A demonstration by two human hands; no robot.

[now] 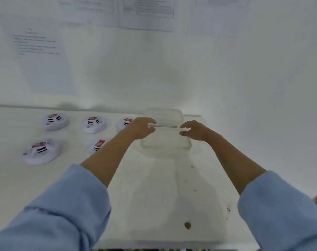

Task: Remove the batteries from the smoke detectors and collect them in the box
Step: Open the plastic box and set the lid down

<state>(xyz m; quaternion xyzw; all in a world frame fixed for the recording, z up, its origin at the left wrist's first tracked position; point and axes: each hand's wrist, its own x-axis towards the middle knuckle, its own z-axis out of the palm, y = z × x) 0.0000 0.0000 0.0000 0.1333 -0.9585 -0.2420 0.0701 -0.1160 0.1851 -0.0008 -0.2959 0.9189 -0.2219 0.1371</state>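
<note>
A clear plastic box point(166, 142) stands at the middle of the white table, close to the wall. A thin dark line crosses its middle. My left hand point(140, 128) curls over the box's left rim. At the right rim my right hand point(195, 130) has thumb and forefinger closed on the edge. Several white round smoke detectors lie to the left, each with a red and black battery on top: one at the far left back point(54, 122), one at the front left point(40, 152), one behind my left forearm point(98, 144).
Printed sheets point(39, 57) hang on the white wall behind the table. Small dark specks point(187, 225) mark the table point(154, 187) near its front edge. The table's right edge point(248, 223) runs close to my right sleeve.
</note>
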